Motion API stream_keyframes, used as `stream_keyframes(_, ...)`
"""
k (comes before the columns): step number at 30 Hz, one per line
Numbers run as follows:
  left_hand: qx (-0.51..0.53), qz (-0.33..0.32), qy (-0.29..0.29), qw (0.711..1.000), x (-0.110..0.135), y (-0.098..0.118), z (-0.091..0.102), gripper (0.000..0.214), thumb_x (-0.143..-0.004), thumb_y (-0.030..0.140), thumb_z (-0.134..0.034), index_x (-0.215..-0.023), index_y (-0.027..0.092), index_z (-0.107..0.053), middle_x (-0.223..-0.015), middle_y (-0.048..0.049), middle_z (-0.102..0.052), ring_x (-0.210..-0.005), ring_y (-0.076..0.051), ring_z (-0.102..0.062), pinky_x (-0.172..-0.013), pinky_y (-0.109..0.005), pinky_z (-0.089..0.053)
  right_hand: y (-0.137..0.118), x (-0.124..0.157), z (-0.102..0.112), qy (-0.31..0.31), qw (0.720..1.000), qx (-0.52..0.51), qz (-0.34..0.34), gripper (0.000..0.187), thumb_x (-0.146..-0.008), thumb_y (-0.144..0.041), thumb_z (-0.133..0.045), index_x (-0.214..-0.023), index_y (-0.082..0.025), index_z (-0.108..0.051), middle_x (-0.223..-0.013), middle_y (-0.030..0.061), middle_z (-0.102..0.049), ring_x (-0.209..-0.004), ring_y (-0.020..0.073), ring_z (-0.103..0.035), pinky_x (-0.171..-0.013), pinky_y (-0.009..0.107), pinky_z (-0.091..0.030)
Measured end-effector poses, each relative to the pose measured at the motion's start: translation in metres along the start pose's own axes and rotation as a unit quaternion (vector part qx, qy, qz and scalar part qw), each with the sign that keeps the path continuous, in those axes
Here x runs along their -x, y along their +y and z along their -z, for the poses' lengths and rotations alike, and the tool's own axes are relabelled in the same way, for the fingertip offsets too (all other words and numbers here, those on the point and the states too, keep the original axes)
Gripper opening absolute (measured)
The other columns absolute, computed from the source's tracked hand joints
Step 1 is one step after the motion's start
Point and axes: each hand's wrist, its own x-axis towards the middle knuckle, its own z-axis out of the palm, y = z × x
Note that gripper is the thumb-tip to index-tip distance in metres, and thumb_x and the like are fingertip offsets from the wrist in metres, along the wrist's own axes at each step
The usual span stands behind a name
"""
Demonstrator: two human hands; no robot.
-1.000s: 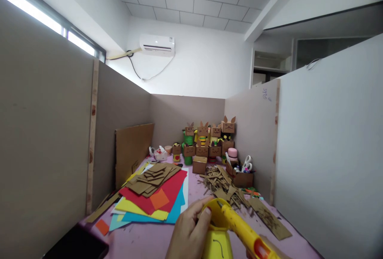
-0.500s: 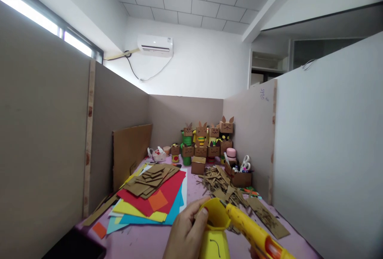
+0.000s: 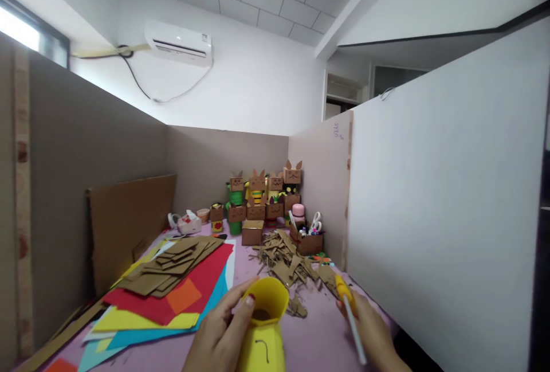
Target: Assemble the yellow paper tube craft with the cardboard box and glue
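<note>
My left hand (image 3: 219, 332) is closed around a yellow paper tube (image 3: 263, 326) with a small black curved line drawn on its side, thumb on the rim. My right hand (image 3: 373, 335) grips a yellow glue gun (image 3: 349, 312) by its body, its nozzle pointing away from me and apart from the tube, to the tube's right. Both sit low over the pink table (image 3: 313, 340).
Coloured paper sheets (image 3: 172, 300) lie at left with brown cardboard pieces (image 3: 172, 260) stacked on them. A heap of cardboard scraps (image 3: 287, 260) lies ahead. Cardboard box figures (image 3: 262, 200) stand at the back, and a small box holding scissors (image 3: 311, 234). Partition walls enclose both sides.
The glue gun has pulled out of the tube's rim and moved right, away from the tube. The view has swung to the right.
</note>
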Motion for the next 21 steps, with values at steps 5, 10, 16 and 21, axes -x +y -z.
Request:
stream_keyframes(5, 0.024, -0.002, 0.013, 1.0, 0.001, 0.005, 0.0, 0.044, -0.077, 0.048, -0.054, -0.11, 0.021, -0.065, -0.106, -0.0065, -0.072, -0.104, -0.03, -0.061, -0.079, -0.037, -0.054, 0.015, 0.002, -0.024, -0.078, 0.994, 0.075, -0.025, 0.051, -0.074, -0.017, -0.05, -0.124, -0.011, -0.051, -0.111, 0.0173, -0.064, -0.1, 0.0295, -0.063, -0.077, 0.036, -0.051)
stream_keyframes(10, 0.015, 0.007, 0.023, 1.0, 0.004, 0.008, -0.001, 0.041, -0.079, 0.043, -0.053, -0.11, 0.02, -0.065, -0.097, -0.0077, -0.074, -0.102, -0.029, -0.062, -0.083, -0.038, -0.052, 0.022, 0.003, -0.024, -0.095, 0.992, 0.082, 0.005, 0.055, -0.069, -0.014, -0.054, -0.123, -0.005, -0.05, -0.12, 0.0215, -0.057, -0.112, 0.0322, -0.054, -0.092, 0.039, -0.043)
stream_keyframes(16, -0.039, -0.054, 0.041, 0.997, 0.004, 0.004, 0.002, 0.039, -0.082, 0.04, -0.049, -0.112, 0.02, -0.063, -0.112, -0.0099, -0.065, -0.107, -0.027, -0.057, -0.091, -0.039, -0.046, -0.037, 0.009, 0.022, -0.118, 0.968, -0.205, 0.083, 0.038, -0.083, -0.044, -0.044, -0.108, -0.019, -0.058, -0.11, 0.0132, -0.062, -0.097, 0.0268, -0.061, -0.077, 0.038, -0.054)
stream_keyframes(21, -0.087, -0.054, 0.065, 0.993, 0.014, 0.015, 0.002, 0.039, -0.082, 0.042, -0.049, -0.111, 0.021, -0.064, -0.108, -0.0086, -0.063, -0.107, -0.026, -0.054, -0.091, -0.035, -0.043, -0.125, 0.024, 0.067, -0.108, 0.921, -0.323, 0.188, 0.032, -0.086, -0.042, -0.048, -0.113, -0.027, -0.055, -0.107, 0.0049, -0.065, -0.09, 0.0189, -0.063, -0.076, 0.028, -0.054)
